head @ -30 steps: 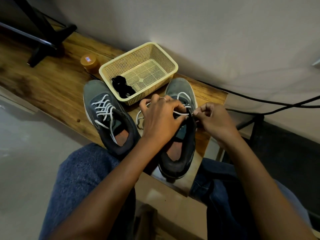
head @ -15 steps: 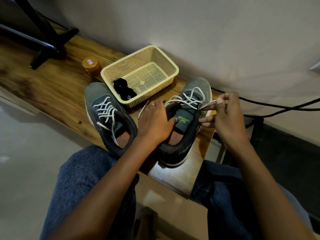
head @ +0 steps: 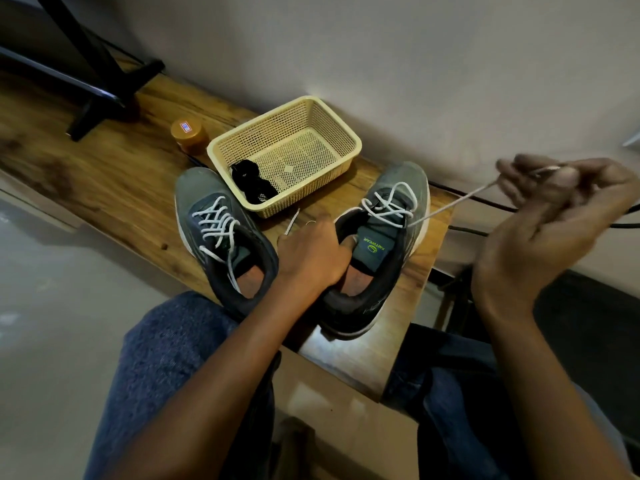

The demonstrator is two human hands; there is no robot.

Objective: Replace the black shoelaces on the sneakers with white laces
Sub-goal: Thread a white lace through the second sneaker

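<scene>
While the left hand point(head: 313, 252) grips the right sneaker's point(head: 377, 251) collar, the right hand point(head: 550, 216) pinches the limp, light white lace point(head: 450, 206) near its stiffer tip, best held there.

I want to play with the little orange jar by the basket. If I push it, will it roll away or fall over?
Probably neither. The orange jar stands upright on the wooden table and looks short and wide, so a push would likely slide it rather than tip it. Laid on its side, its round shape could roll. Its weight cannot be told; whether it is full is hidden.
</scene>
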